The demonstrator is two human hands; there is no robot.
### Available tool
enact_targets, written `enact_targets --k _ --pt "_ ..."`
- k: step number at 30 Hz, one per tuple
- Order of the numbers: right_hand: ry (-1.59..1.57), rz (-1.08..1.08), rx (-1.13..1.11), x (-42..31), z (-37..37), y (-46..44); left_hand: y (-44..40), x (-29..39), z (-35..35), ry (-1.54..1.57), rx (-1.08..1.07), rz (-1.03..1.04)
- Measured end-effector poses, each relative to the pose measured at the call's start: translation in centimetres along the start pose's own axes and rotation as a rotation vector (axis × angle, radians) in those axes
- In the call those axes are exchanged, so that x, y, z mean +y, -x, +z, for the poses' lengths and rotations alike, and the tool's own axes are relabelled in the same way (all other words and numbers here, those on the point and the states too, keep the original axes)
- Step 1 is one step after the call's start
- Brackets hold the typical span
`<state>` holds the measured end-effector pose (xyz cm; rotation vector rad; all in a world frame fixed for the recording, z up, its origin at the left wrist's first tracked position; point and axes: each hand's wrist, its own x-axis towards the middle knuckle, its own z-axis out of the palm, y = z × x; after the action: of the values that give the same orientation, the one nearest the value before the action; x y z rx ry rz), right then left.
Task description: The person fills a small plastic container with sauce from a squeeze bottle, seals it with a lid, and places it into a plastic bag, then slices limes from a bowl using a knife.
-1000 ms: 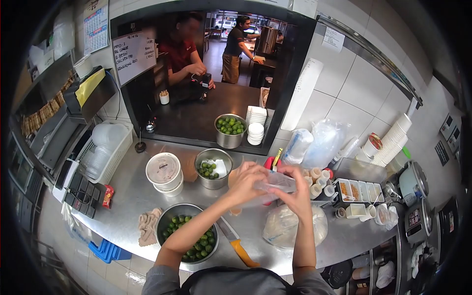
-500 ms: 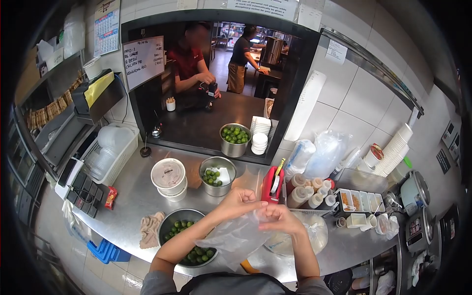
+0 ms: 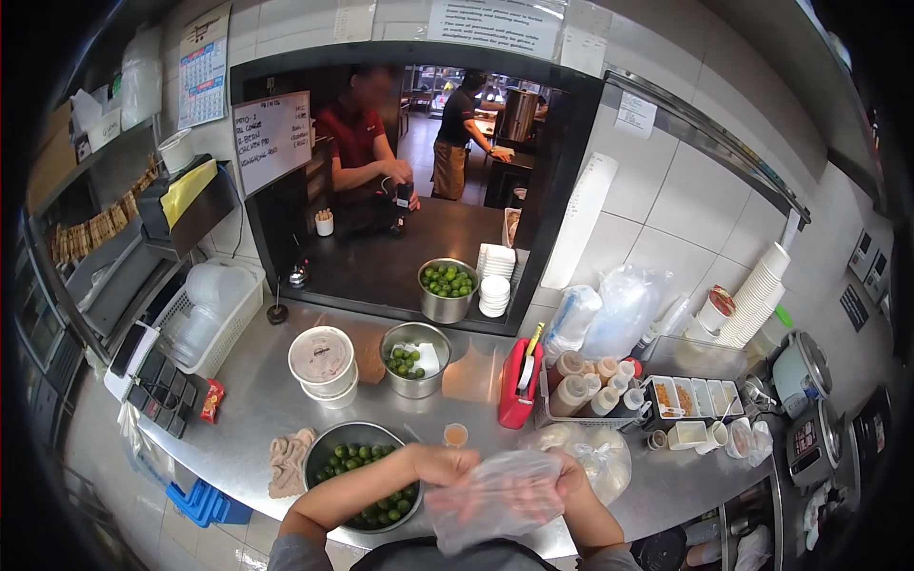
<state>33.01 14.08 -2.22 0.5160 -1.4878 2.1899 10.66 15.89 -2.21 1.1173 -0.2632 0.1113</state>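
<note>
Gripping the clear plastic bag (image 3: 490, 509) at its upper right edge, the right hand (image 3: 569, 474) closes its fingers on the film, presumably because limp plastic needs edge support. The left hand (image 3: 449, 464) is curled at the upper left of the bag; blur hides whether it grips. The bag hangs in front of the torso, above the counter (image 3: 228, 433). Just beyond, a small cup (image 3: 456, 436) stands upright. Green fruit (image 3: 352, 455) fills a bowl (image 3: 367, 432) by the left forearm, likely for short reach. A red tape dispenser (image 3: 517, 385) stands beside a basket (image 3: 576, 422), whose walls apparently keep the squeeze bottles (image 3: 571, 395) grouped.
</note>
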Motion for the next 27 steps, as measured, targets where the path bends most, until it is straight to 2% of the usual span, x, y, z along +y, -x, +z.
enact_targets --k 1,3,5,6,7,8,9,10,11,12,13,14,15,17,19,21,23,25,26,27 --pt "0.012 0.022 0.053 0.0 0.5 0.2 -0.5 0.6 0.4 -0.128 -0.316 -0.029" --pt "0.146 0.088 0.189 0.0 2.2 0.0 -1.0 1.4 1.8 -0.213 -0.374 0.002" --pt "0.249 0.286 0.173 -0.3 2.3 0.2 -1.1 1.6 3.1 -0.292 -0.425 0.044" --pt "0.228 0.438 0.071 -0.8 1.2 0.5 -1.1 1.6 3.6 -0.330 -0.447 0.067" --pt "0.336 0.488 0.046 -2.0 1.2 0.2 -1.0 1.6 3.8 -0.367 -0.468 0.092" --pt "0.443 0.537 0.016 -3.3 1.2 -0.1 -0.4 2.9 3.6 -0.501 -0.394 -0.038" --pt "0.678 0.481 0.067 -5.0 2.4 -1.2 1.2 1.8 1.7 -0.608 -0.227 -0.023" --pt "0.904 0.367 0.153 -5.8 2.7 -1.6 1.3 3.0 2.4 -0.777 0.169 0.178" --pt "1.125 0.250 0.243 -6.4 2.7 -2.0 2.0 3.6 0.3 -1.015 0.236 0.162" --pt "1.332 0.241 0.299 -6.7 2.0 -2.5 2.7 4.1 -0.1 -1.422 0.585 0.013" --pt "1.538 0.236 0.353 -6.6 1.0 -2.8 2.5 5.5 0.2 -1.238 0.821 -0.327" --pt "1.393 0.343 0.541 -5.9 0.1 -3.1 2.3 6.5 0.6 -1.017 1.027 -0.664" --pt "1.243 0.443 0.720 -4.7 -1.1 -3.5 3.1 5.9 -0.3 -1.191 1.052 -0.561" --pt "1.121 0.100 1.028 -1.0 -5.7 -3.2 4.5 4.3 -2.2 -1.246 1.221 -0.602" --pt "1.581 0.468 1.138 3.9 -12.0 1.3 5.6 2.4 -3.8 -1.285 1.354 -0.607" --pt "1.610 0.819 1.141 8.6 -14.7 3.4 6.4 0.1 -5.9 -1.392 1.319 -0.702" --pt "1.509 0.923 1.239 11.9 -15.2 3.8 6.7 -1.4 -7.4 -1.495 1.269 -0.781" --pt "1.317 0.907 1.259 14.1 -16.9 5.3 6.8 -2.3 -8.4 -1.595 1.201 -0.858" --pt "1.222 0.895 1.267 14.9 -17.9 5.9 6.8 -2.3 -9.0 -1.546 1.180 -0.931" --pt "1.304 0.901 1.293 14.7 -17.8 5.5 6.6 -2.3 -9.5 -1.495 1.158 -1.002"
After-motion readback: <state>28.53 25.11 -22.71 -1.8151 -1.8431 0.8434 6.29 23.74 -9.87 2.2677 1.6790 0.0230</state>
